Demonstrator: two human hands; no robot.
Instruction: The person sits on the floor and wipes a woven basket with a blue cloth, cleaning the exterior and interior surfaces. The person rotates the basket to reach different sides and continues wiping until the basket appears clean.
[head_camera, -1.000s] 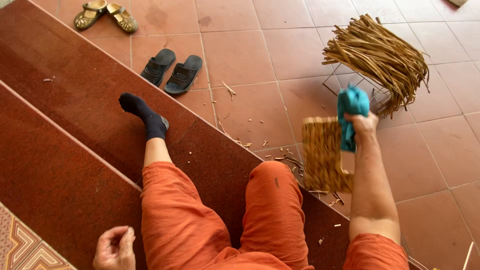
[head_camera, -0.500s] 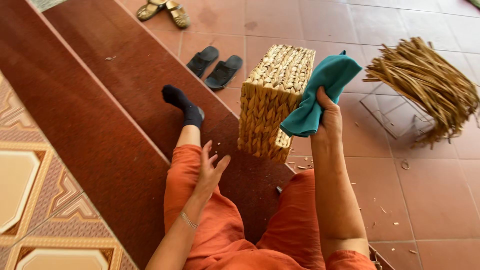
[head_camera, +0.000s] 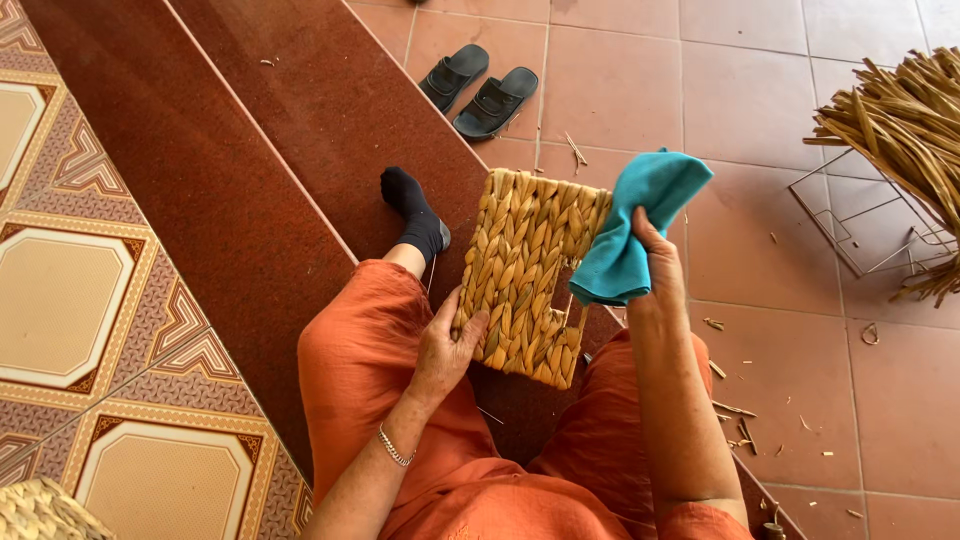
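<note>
Terracotta floor tiles (head_camera: 640, 90) and dark red steps (head_camera: 250, 190) lie below the seated person. Between the knees, a woven straw basket (head_camera: 530, 275) stands on its long axis, running up and away, slightly tilted. Left hand (head_camera: 445, 350) clasps its lower left edge. Right hand (head_camera: 655, 275) is closed round a teal cloth (head_camera: 635, 225) touching the basket's right edge. What the basket holds cannot be seen.
</note>
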